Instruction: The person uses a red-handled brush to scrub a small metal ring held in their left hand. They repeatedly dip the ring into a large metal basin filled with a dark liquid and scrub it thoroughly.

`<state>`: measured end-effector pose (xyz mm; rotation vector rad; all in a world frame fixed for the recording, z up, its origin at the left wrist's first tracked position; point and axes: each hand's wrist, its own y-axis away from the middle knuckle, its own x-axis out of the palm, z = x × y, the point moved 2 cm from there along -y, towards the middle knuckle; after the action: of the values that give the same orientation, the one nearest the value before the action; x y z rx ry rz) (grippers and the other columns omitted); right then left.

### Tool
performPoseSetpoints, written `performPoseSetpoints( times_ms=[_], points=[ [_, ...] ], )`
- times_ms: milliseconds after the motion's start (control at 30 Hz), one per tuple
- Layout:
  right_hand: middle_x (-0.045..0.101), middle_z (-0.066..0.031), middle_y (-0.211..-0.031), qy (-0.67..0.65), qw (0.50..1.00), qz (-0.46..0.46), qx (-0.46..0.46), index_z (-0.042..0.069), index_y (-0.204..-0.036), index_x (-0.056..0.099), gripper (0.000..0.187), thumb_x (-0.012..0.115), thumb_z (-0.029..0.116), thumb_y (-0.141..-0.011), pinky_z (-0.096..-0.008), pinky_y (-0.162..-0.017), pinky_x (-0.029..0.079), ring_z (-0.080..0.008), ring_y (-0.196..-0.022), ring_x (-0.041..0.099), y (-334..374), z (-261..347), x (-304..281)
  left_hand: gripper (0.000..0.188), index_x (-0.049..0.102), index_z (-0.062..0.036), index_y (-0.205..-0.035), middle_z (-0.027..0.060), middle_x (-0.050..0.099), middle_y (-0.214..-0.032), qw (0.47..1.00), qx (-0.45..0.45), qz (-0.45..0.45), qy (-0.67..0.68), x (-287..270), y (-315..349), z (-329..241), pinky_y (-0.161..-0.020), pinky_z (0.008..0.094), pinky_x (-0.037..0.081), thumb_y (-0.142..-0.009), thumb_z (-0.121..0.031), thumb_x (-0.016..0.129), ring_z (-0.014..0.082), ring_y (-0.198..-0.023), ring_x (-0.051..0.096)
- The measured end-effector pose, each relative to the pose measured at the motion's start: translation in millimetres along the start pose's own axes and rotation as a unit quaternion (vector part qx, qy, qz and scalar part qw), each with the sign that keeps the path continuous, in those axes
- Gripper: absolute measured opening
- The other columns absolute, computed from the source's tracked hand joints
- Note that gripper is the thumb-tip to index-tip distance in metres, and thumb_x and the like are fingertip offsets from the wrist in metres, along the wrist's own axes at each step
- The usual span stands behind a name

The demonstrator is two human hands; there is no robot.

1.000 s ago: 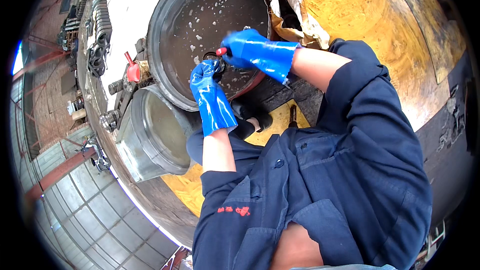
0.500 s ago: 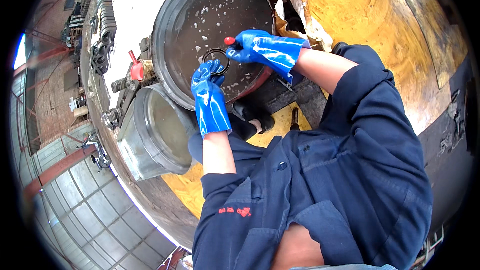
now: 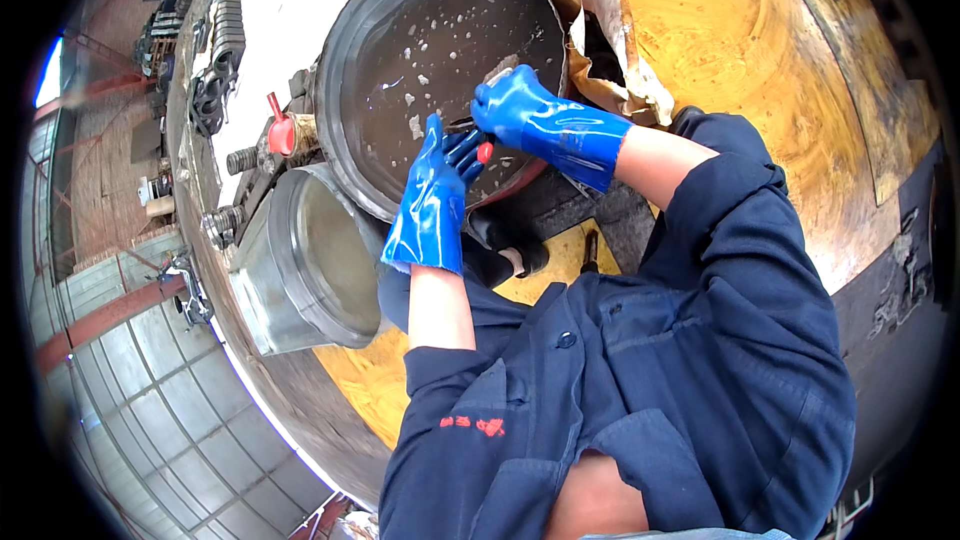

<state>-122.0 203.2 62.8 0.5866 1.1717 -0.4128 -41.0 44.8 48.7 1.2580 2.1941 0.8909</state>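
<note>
Both my hands wear long blue rubber gloves and are close together over a large round dark tub [image 3: 335, 90] of murky brown liquid with bits of foam on it. My left hand [image 3: 430, 195] is closed on a thin dark ring [image 3: 460, 126], of which only a small part shows between the gloves. In my right hand [image 3: 525, 112], fingers curled, is a slim tool with a red end [image 3: 485, 152], pointing down by the left fingers. The rest of that tool is hidden by the glove, so its kind does not show.
Left of the tub stands a grey bucket [image 3: 290, 250] of cloudy liquid. A red cup-like piece [image 3: 281, 132] and dark metal parts [image 3: 212, 90] lie beyond it. A torn carton [image 3: 625, 40] touches the tub's right side, next to a stained yellow surface [image 3: 740, 30].
The red end has swung from above the ring down toward my left fingers. My right hand has shifted slightly right and turned. The ring, plainly visible before, is now mostly covered.
</note>
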Motion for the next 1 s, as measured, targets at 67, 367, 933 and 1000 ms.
performPoseSetpoints(
  times_ms=[67, 367, 933, 1000],
  points=[
    [0.073, -0.0092, -0.123, 0.024, 0.999, -0.002, -0.036, 0.011, -0.126, 0.074, 0.032, 0.063, 0.023, -0.098, -0.0447, -0.087, 0.058, -0.0302, -0.113, 0.072, -5.6, 17.6, 1.2, 0.046, 0.067, 0.0000, -0.126, 0.0163, 0.076, -0.109, 0.996, 0.009, 0.022, 0.083, -14.2, -19.1, 7.8, -0.088, 0.0405, 0.062, -0.105, -0.040, 0.059, 0.0320, -0.100, 0.074],
    [0.076, -0.0080, -0.107, -0.080, 0.993, -0.008, 0.086, 0.016, -0.101, 0.077, 0.021, 0.071, 0.029, -0.085, -0.0489, -0.079, 0.060, -0.0328, -0.098, 0.074, -11.3, -33.1, 29.8, 0.038, 0.066, -0.0073, -0.130, 0.0138, 0.072, -0.128, 0.983, 0.127, 0.018, 0.129, -61.6, -29.7, 22.8, -0.095, 0.0455, 0.055, -0.099, -0.029, 0.065, 0.0285, -0.118, 0.068],
    [0.074, -0.0168, -0.093, -0.450, 0.856, -0.239, 0.086, 0.012, -0.096, 0.076, 0.027, 0.069, 0.038, -0.092, -0.0446, -0.078, 0.057, -0.0390, -0.091, 0.071, -11.4, -36.8, 44.0, 0.034, 0.065, -0.0078, -0.132, 0.0115, 0.072, -0.127, 0.983, 0.139, 0.030, 0.112, -45.1, -19.9, 24.7, -0.093, 0.0385, 0.056, -0.103, -0.025, 0.064, 0.0237, -0.113, 0.070],
    [0.077, -0.0144, -0.094, -0.526, 0.822, -0.179, 0.124, 0.011, -0.100, 0.078, 0.027, 0.067, 0.036, -0.095, -0.0403, -0.081, 0.057, -0.0300, -0.089, 0.075, -11.5, -34.8, 34.1, 0.032, 0.067, -0.0081, -0.128, 0.0093, 0.075, -0.121, 0.984, 0.174, 0.021, 0.036, -48.9, -24.4, 31.7, -0.086, 0.0402, 0.058, -0.101, -0.025, 0.068, 0.0228, -0.107, 0.072]
  ],
)
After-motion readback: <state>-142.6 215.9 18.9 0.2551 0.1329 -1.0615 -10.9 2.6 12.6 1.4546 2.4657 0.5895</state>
